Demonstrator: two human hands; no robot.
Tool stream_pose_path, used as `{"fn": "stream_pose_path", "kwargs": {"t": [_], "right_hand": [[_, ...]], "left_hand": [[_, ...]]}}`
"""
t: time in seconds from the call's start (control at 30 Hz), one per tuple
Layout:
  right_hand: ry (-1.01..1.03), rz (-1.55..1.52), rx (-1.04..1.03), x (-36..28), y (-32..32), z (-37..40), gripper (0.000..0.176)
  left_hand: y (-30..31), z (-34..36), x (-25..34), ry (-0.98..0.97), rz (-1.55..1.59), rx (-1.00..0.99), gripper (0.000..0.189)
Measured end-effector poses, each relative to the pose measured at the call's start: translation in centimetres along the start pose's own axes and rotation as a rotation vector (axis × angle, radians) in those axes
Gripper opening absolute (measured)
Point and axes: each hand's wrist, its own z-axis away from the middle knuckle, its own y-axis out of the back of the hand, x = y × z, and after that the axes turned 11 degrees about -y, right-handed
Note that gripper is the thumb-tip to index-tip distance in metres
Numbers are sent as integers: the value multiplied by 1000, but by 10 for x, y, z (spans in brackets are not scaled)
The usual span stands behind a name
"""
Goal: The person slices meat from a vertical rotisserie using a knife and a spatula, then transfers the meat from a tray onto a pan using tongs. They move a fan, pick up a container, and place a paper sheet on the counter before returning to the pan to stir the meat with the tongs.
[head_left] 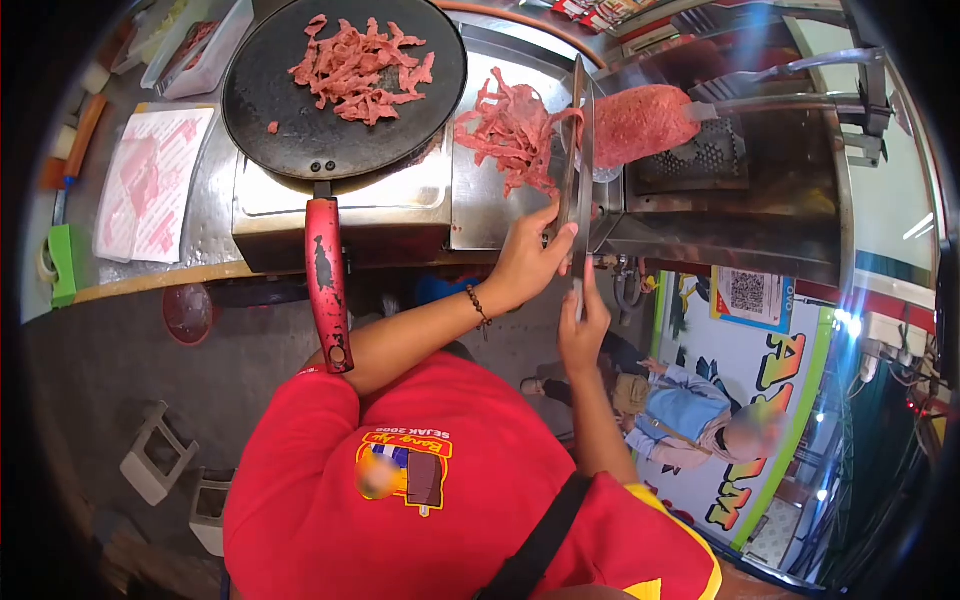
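Admittedly, in the head view, I see the left hand [528, 258] and right hand [583, 332] each gripping a long blade [588, 160] beside the skewered meat [645, 125]; with edges this close, one slip could nick the left hand.

Pink meat strips [365, 75] on a black pan [258, 95] with black-blotched red handle [327, 290]; at right, silver blades [586, 170], pink meat cone [640, 122].

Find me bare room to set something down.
A narrow strip of counter is bare between paper stack and stove; so is the metal surface between stove and left hand. It's crowded around the blades and meat cone.
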Motion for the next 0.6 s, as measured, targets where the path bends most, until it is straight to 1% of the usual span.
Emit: {"fn": "stream_pose_path", "kwargs": {"t": [0.07,0.1,0.17,0.2,0.27,0.33,0.37,0.4,0.43,0.47,0.5,0.53,0.57,0.6], "right_hand": [[-239,-75,-177,-22,-3,-47,54],[-246,-72,-174,-21,-5,-56,54],[-134,-96,-113,-23,-11,-69,55],[-124,-101,-105,-24,-7,-58,55],[-20,5,-67,-23,7,-19,55],[19,13,-78,-22,5,-23,55],[26,26,-70,-22,7,-17,56],[12,29,-51,-32,8,-26,56],[28,53,-90,-51,8,-57,57],[46,74,-127,-62,9,-77,57],[45,70,-103,-61,11,-83,57],[51,-35,-58,-59,14,-88,57],[63,-139,-17,-58,16,-94,57],[77,-140,0,-55,20,-92,57]], "left_hand": [[-3,-2,5,-11,25,74,27],[-4,-1,2,-6,30,69,27],[0,-3,-3,-9,47,47,29],[1,-6,-1,-21,42,41,29],[2,-4,3,42,68,7,39],[4,-5,1,26,111,34,37],[5,-2,-5,50,187,111,36],[3,0,-10,74,265,179,35],[-2,-4,-3,66,282,226,32],[-3,-10,-2,61,280,201,32],[-2,-19,1,33,172,133,31],[-1,-26,4,2,64,68,31],[1,-25,9,-11,60,50,31],[3,-18,16,-13,-17,2,35]]}}
